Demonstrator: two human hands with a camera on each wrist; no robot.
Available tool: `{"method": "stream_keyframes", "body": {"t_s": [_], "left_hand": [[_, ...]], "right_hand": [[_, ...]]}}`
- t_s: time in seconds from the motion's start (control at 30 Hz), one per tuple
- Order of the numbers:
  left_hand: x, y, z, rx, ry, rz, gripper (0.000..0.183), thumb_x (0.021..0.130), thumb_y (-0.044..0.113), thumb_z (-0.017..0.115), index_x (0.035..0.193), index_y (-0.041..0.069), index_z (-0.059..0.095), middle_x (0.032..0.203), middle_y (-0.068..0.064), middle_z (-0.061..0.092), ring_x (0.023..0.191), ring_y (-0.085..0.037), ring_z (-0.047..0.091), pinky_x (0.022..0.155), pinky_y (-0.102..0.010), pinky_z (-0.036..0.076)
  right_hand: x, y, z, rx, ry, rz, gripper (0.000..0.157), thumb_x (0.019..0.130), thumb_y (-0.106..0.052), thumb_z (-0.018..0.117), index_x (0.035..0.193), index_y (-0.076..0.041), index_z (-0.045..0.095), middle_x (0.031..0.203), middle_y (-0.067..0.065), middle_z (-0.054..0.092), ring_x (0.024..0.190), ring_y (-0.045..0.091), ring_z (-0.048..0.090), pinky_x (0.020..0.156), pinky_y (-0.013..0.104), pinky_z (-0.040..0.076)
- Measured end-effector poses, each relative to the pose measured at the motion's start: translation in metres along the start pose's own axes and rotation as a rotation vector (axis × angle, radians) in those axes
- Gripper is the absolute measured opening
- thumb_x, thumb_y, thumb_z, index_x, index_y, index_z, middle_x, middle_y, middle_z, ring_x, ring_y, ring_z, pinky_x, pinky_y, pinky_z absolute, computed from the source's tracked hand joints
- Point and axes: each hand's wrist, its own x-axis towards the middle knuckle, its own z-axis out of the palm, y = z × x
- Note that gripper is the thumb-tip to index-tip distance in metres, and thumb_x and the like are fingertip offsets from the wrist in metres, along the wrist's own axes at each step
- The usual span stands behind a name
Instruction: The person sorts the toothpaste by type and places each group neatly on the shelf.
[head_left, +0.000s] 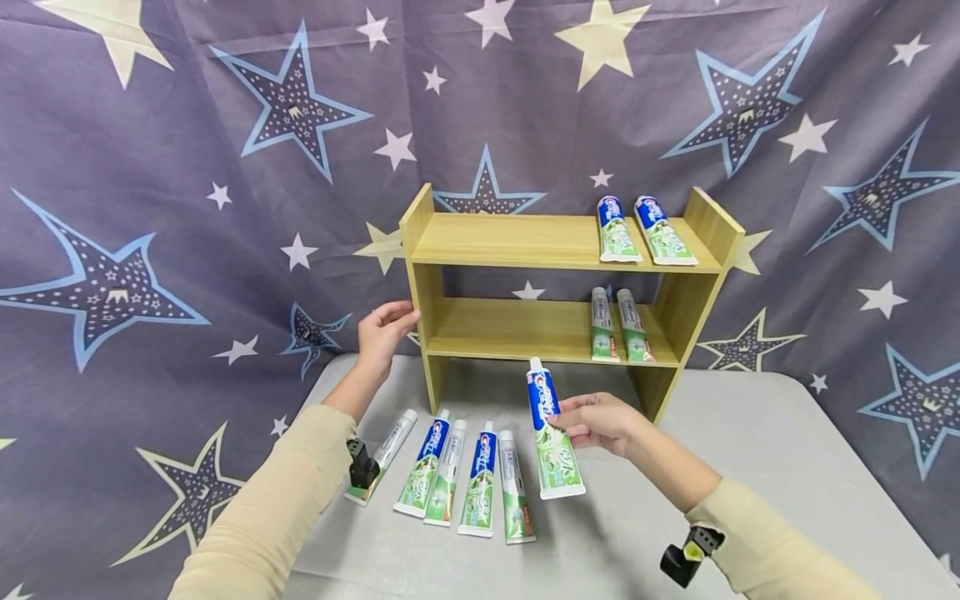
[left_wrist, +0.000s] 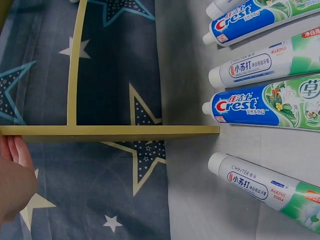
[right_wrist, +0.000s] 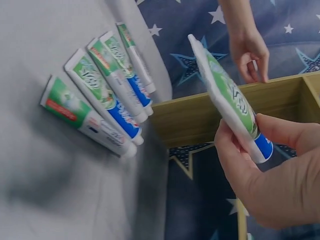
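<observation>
In the head view my right hand pinches a blue-and-green Crest toothpaste tube between thumb and fingers, cap up, in front of the wooden shelf. The right wrist view shows the thumb on one side of this tube and fingers on the other. My left hand touches the outer face of the shelf's left side panel with its fingertips; only part of this hand shows in the left wrist view. Below lie silver-and-green tubes and more Crest tubes.
Two Crest tubes lie on the top board's right side. Beneath them, two silver-and-green tubes lie on the middle board. The shelf stands on a grey-covered table, before a star-patterned curtain.
</observation>
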Motion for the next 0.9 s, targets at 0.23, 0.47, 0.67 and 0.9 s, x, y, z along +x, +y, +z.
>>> {"method": "stream_keyframes", "body": {"t_s": [0.23,0.47,0.67,0.9], "left_hand": [[-0.001,-0.001,0.001,0.009,0.010,-0.004,0.019,0.082,-0.002,0.071,0.100,0.001,0.065,0.070,0.016,0.068,0.070,0.000,0.067,0.078,-0.019,0.060],[0.001,0.002,0.003,0.016,-0.001,0.008,0.020,0.083,-0.002,0.070,0.102,0.000,0.065,0.071,0.016,0.068,0.070,0.001,0.067,0.075,-0.017,0.060],[0.002,0.002,0.003,0.001,-0.001,0.000,0.022,0.082,-0.002,0.071,0.103,-0.002,0.064,0.070,0.015,0.068,0.069,0.000,0.067,0.070,-0.013,0.059],[0.000,0.001,0.002,0.008,0.015,-0.003,0.019,0.083,-0.002,0.070,0.100,0.001,0.065,0.070,0.016,0.068,0.068,0.001,0.067,0.071,-0.015,0.059]], "right_hand": [[-0.007,-0.018,-0.008,0.064,-0.053,-0.010,0.045,0.092,-0.006,0.059,0.130,0.012,0.043,0.080,-0.004,0.070,0.068,0.004,0.064,0.071,0.021,0.060],[-0.016,-0.038,-0.013,0.086,-0.095,-0.048,0.041,0.094,-0.008,0.058,0.129,0.008,0.045,0.082,-0.006,0.070,0.073,0.005,0.065,0.076,0.021,0.059],[-0.024,-0.057,-0.018,0.106,-0.083,-0.044,0.041,0.095,-0.008,0.056,0.131,0.006,0.042,0.083,-0.006,0.070,0.078,0.008,0.067,0.077,0.022,0.060],[-0.033,-0.083,-0.025,0.107,-0.067,-0.046,0.036,0.095,-0.008,0.057,0.127,0.002,0.044,0.083,-0.005,0.071,0.076,0.008,0.068,0.075,0.021,0.061]]}}
